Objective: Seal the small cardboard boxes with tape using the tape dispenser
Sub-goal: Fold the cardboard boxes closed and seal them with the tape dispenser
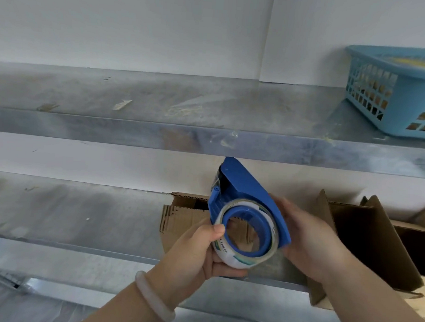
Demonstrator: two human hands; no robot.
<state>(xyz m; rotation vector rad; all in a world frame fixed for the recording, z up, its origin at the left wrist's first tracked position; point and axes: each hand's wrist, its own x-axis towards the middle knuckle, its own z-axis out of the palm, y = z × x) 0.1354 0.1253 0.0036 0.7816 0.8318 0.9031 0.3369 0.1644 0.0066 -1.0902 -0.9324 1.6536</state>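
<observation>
A blue tape dispenser with a roll of clear tape is held up in front of me, its cutter end pointing up. My left hand grips the roll from below, thumb on its rim. My right hand holds the dispenser's blue back edge. Behind them an open cardboard box sits on the lower metal shelf. A second open cardboard box with raised flaps stands to the right.
An upper metal shelf with scraps of tape runs across the view. A blue plastic basket stands on it at the far right. A white wall is behind the shelves.
</observation>
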